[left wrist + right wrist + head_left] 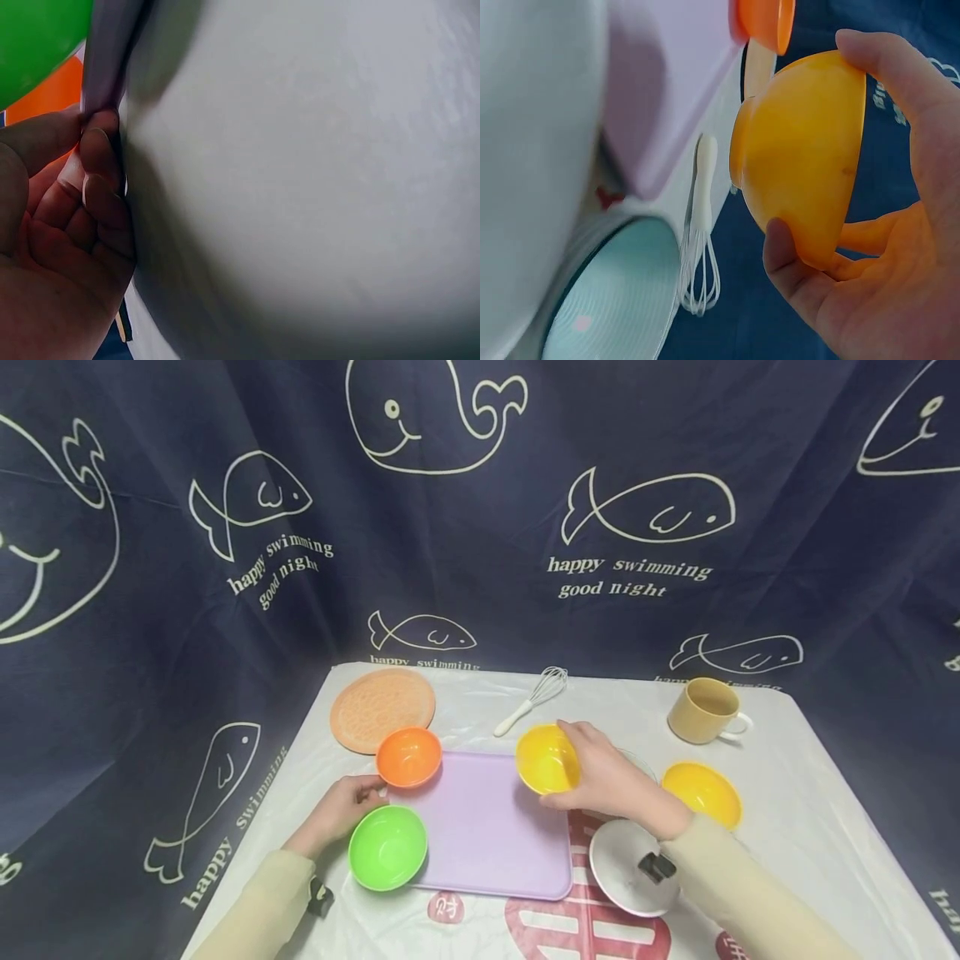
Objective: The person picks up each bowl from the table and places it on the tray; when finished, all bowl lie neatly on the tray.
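Observation:
My right hand [600, 768] holds a yellow bowl [546, 760] above the right side of a light purple tray [495, 835]. In the right wrist view, the thumb and fingers grip that bowl by its rim and side. My left hand [341, 810] pinches the tray's left edge, thumb against fingers, as the left wrist view shows. Just beyond the left fingertips, an orange bowl [408, 757] overlaps the tray's far left corner. A green bowl [387, 847] sits at the near left corner.
Behind the tray lie a round tan board [382, 708] and a white-handled whisk [532, 697]. To the right are a tan mug [701, 712], another yellow bowl [703, 793], a white bowl [622, 868] and a pale teal bowl [622, 292]. A dark blue curtain [480, 552] hangs behind the table.

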Demonstrator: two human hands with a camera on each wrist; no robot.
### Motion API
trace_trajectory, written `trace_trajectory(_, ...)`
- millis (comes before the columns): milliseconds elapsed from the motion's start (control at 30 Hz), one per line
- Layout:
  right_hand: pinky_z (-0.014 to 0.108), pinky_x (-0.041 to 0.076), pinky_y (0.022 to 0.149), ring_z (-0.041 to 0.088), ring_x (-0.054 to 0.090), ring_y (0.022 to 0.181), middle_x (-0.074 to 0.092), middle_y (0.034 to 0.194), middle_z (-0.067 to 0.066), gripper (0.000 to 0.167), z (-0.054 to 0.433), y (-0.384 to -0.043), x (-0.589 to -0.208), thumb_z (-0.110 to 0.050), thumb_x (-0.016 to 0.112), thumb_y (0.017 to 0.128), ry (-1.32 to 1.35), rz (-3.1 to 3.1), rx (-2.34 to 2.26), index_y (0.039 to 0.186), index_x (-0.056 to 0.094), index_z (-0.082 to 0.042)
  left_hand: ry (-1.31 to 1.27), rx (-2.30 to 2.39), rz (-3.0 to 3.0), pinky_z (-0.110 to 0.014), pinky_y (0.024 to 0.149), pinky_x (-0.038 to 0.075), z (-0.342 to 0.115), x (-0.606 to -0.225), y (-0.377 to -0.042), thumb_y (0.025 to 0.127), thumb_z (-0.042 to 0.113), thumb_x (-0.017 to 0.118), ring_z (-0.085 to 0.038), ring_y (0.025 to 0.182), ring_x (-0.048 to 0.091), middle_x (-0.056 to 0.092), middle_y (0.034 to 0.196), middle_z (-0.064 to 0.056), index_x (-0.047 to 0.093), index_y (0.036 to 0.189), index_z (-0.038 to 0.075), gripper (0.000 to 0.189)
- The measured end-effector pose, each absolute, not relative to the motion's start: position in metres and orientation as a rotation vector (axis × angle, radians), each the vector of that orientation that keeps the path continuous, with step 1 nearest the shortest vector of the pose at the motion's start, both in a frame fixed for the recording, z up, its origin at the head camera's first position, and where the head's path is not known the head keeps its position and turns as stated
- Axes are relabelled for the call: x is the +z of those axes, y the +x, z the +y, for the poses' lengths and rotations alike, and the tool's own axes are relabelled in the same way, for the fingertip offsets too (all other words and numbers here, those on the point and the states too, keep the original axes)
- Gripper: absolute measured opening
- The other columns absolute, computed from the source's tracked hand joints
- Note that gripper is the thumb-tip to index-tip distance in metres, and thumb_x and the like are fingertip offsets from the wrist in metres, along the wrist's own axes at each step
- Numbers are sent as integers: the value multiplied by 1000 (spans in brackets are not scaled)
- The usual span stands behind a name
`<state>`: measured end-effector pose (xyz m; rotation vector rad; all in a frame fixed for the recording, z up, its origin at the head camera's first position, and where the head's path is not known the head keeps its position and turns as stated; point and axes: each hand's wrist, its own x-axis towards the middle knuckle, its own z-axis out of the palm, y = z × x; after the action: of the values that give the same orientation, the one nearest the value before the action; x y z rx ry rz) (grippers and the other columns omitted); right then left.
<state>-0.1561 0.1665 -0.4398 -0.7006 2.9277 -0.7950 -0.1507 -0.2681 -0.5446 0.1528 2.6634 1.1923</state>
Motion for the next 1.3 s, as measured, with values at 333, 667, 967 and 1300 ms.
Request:
trace_trajectory(333,53,49,102,35,54,122,51,140,23,113,113,-189,-453,-47,94,67,-751,2801,-798,153,40,4,176,1214,2650,-33,76,49,-269,-545,-151,96,11,75,-15,71,59,63,73,4,68,135,1,41)
trace_trajectory(667,50,46,105,36,54,123,53,138,24,112,84,-204,-479,-46,94,67,-776,2747,-779,151,41,7,155,1231,2639,-37,82,51,-268,-547,-153,96,12,75,-15,77,61,66,77,4,68,135,1,41)
trace_trajectory(967,45,48,101,30,55,114,56,128,20,112,65,-205,-487,-47,94,67,-779,2745,-759,150,42,8,143,1254,2624,-35,79,50,-268,-546,-151,95,10,75,-15,73,61,65,75,4,69,134,2,40)
trace_trajectory(1300,46,47,105,32,55,118,55,132,23,118,58,-210,-494,-49,95,66,-788,2753,-727,151,39,10,132,1265,2617,-32,75,49,-268,-547,-152,95,9,75,-15,71,60,64,74,3,69,134,3,40)
